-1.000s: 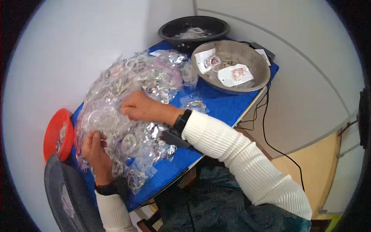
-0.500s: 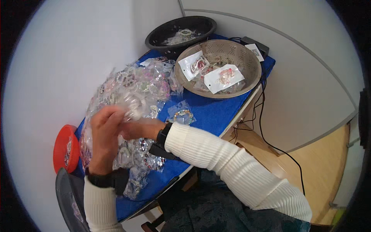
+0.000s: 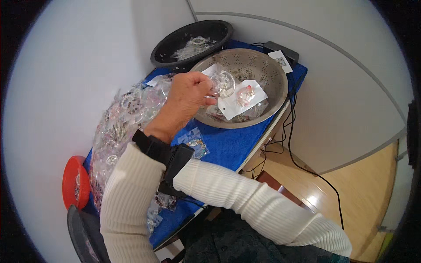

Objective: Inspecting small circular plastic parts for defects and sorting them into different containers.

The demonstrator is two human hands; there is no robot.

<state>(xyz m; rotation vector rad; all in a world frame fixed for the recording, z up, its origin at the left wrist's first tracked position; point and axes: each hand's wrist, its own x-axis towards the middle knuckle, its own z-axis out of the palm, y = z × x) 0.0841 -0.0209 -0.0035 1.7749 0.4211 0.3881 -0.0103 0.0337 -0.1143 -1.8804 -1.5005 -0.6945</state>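
My left hand reaches over the near left rim of a metal colander. Its fingers are closed on a clear plastic bag with a pale bracelet inside. Below it in the colander lies a white-backed packet with pink jewellery, among other clear bags. A big heap of bagged bracelets spreads to the left of my left forearm. My right forearm crosses under the left one; its hand is hidden behind my left wrist. One bagged bead bracelet lies on the blue cloth to the right of my left wrist.
A black basin with some clear bags stands at the back. At the left edge are a red basket and a dark grey container. A black box and a printed card sit behind the colander; black cables hang off the right.
My left hand has moved from above the heap, up and right to the colander, carrying a bagged bracelet. My right hand has gone out of sight behind the left arm. The view has shifted slightly.
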